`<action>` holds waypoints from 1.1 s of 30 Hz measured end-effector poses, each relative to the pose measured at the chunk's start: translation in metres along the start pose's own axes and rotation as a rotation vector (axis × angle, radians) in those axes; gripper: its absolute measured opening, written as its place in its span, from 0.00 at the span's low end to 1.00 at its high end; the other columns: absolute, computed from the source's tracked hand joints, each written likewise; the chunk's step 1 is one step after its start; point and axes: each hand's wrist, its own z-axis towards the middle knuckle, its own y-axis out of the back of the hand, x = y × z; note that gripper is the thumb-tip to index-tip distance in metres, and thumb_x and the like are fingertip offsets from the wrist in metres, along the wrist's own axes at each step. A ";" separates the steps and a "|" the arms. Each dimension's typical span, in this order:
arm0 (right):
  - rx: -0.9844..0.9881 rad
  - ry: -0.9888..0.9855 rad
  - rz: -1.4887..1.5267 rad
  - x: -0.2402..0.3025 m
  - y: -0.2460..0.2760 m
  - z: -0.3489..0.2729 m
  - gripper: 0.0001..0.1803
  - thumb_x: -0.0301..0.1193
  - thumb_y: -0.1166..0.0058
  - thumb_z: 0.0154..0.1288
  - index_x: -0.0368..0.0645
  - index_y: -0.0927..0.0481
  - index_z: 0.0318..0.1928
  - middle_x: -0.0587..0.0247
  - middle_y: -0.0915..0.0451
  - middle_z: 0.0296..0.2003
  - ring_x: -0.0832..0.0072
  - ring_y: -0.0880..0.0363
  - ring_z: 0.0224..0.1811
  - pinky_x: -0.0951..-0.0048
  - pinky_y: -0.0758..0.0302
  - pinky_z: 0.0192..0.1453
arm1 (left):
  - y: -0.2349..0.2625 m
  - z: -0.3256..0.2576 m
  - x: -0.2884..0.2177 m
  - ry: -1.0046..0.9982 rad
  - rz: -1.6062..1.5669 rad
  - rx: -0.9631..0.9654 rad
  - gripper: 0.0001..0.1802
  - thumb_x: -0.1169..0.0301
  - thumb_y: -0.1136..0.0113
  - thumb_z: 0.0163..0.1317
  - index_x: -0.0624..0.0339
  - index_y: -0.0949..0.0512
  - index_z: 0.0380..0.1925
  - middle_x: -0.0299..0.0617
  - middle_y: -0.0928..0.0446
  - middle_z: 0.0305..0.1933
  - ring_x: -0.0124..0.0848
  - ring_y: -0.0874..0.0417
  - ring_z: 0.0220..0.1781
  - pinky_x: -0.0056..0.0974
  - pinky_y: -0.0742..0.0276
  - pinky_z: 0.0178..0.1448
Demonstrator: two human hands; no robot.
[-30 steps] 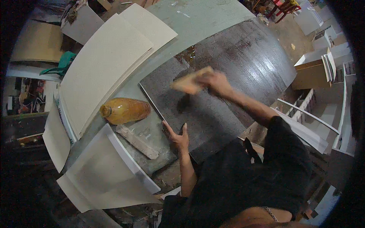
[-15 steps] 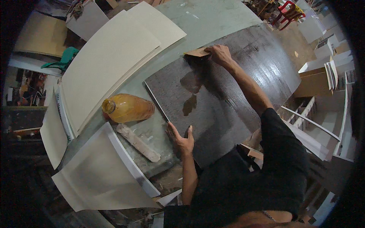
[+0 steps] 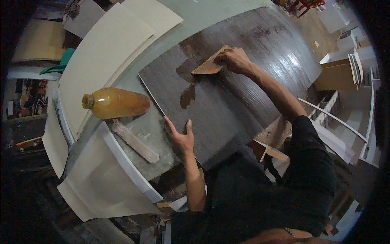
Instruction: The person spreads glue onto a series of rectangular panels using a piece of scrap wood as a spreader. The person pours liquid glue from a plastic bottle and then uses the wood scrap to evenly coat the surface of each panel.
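A large dark grey board [image 3: 227, 110] with a faint grain lies in front of me, wet and shiny toward its far right. My right hand [image 3: 236, 60] grips a flat tan scraper-like piece [image 3: 208, 66], its lower edge resting on the board. Dark brown wet patches spread on the surface just left of that piece. At the board's near left edge is my left hand [image 3: 182, 137], palm against the side, thumb raised and fingers apart. Left of the board, a clear bottle of amber liquid [image 3: 120, 103] lies on its side, neck pointing left. Nearby rests a whitish stick [image 3: 136, 142].
Cream sheets [image 3: 109, 53] are stacked on the pale green table [image 3: 205, 12] at the left. A curved translucent sheet [image 3: 105, 179] with a white edge stands near left. White and brown panels [image 3: 337, 73] fill the right side, and a red chair [image 3: 306, 6] is far right.
My right hand has drawn the tan piece nearer across the board, past the upper wet patch, and tilted it more upright. My left hand stays at the edge. The whole view has shifted slightly.
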 end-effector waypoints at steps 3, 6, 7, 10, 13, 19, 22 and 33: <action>0.064 0.005 -0.037 0.009 0.002 -0.039 0.13 0.31 0.42 0.58 0.57 0.14 0.44 0.65 0.15 0.45 0.60 0.17 0.47 0.58 0.19 0.44 | -0.003 -0.002 0.007 -0.025 0.002 -0.027 0.50 0.54 0.30 0.57 0.66 0.44 0.73 0.66 0.40 0.72 0.58 0.40 0.74 0.51 0.43 0.75; 0.075 0.072 -0.035 0.017 0.006 -0.089 0.13 0.31 0.43 0.58 0.57 0.15 0.45 0.66 0.15 0.45 0.62 0.17 0.48 0.59 0.19 0.45 | -0.008 -0.001 0.013 -0.107 -0.010 -0.059 0.50 0.54 0.30 0.57 0.67 0.43 0.72 0.67 0.39 0.71 0.59 0.39 0.74 0.50 0.43 0.75; 0.056 0.102 -0.014 0.023 0.011 -0.104 0.13 0.31 0.43 0.58 0.57 0.15 0.45 0.66 0.15 0.45 0.62 0.17 0.49 0.60 0.20 0.46 | -0.007 0.001 0.017 -0.119 -0.004 -0.062 0.50 0.54 0.29 0.57 0.67 0.43 0.72 0.67 0.39 0.71 0.59 0.39 0.74 0.51 0.43 0.75; 0.027 0.154 0.029 0.032 0.016 -0.157 0.14 0.32 0.43 0.57 0.56 0.15 0.45 0.66 0.15 0.45 0.64 0.18 0.50 0.61 0.20 0.47 | -0.010 0.002 0.020 -0.116 -0.026 -0.024 0.51 0.55 0.30 0.58 0.71 0.45 0.72 0.65 0.42 0.74 0.55 0.43 0.77 0.48 0.46 0.77; 0.062 0.162 0.074 0.036 0.015 -0.212 0.16 0.32 0.42 0.54 0.54 0.15 0.45 0.66 0.15 0.46 0.64 0.18 0.51 0.61 0.21 0.51 | -0.012 0.000 0.028 -0.162 0.013 -0.064 0.51 0.54 0.29 0.57 0.71 0.44 0.72 0.66 0.41 0.73 0.57 0.41 0.75 0.49 0.45 0.77; 0.115 0.136 0.115 0.060 0.040 -0.310 0.20 0.29 0.42 0.48 0.48 0.16 0.46 0.64 0.16 0.48 0.60 0.20 0.55 0.61 0.24 0.59 | -0.016 0.001 0.033 -0.197 -0.053 -0.075 0.51 0.53 0.30 0.58 0.72 0.44 0.71 0.67 0.41 0.73 0.57 0.41 0.76 0.49 0.45 0.78; 0.199 0.089 0.040 0.068 0.045 -0.357 0.23 0.29 0.43 0.48 0.50 0.17 0.49 0.64 0.18 0.51 0.61 0.22 0.57 0.61 0.26 0.65 | -0.015 -0.001 0.035 -0.188 -0.038 -0.060 0.51 0.52 0.30 0.58 0.72 0.44 0.71 0.66 0.41 0.73 0.56 0.42 0.76 0.48 0.46 0.78; -0.172 -0.146 0.292 0.103 0.084 -0.238 0.25 0.22 0.41 0.51 0.51 0.16 0.53 0.62 0.17 0.52 0.61 0.19 0.56 0.62 0.23 0.59 | -0.011 0.002 0.036 -0.100 0.147 0.017 0.53 0.48 0.37 0.62 0.72 0.50 0.73 0.66 0.49 0.76 0.59 0.49 0.77 0.52 0.48 0.77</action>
